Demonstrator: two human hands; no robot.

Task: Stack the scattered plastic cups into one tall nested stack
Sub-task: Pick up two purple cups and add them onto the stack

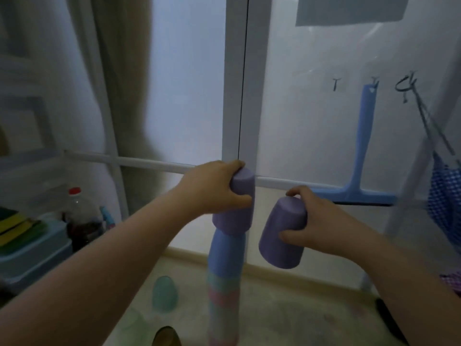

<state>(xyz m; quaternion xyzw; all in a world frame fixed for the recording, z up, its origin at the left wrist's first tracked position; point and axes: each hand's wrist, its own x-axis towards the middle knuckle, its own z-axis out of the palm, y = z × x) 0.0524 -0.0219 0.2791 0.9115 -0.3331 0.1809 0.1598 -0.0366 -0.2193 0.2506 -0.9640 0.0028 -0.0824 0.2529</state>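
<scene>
Stack [224, 283] stood upright on the floor, long axis vertical, rising to hand height in the middle of the view; inverted cups nested one over another, blue below a purple top cup [237, 206]. Left hand [212, 188] clamped around that top cup, fingers wrapped over its closed end and side, judged to be steadying the column. Right hand [321, 221] closed on a loose purple cup [283, 233], thumb low near the rim, fingers over the closed end. Loose cup held mouth down and tilted, its closed end leaning toward the stack, just beside the top cup and somewhat lower, not touching it.

Key relation: loose cup to the right of the stack's top and below its crown, so next move judged to need a lift above the top, a shift left, then a straight drop along the vertical axis, with the left hand clear of the crown first. Right hand nearer to that job. Risk judged: tall thin column prone to tipping under a sideways nudge.

Teal cup [164, 297] stood inverted on the floor left of the base, well apart, not yet stacked.
</scene>
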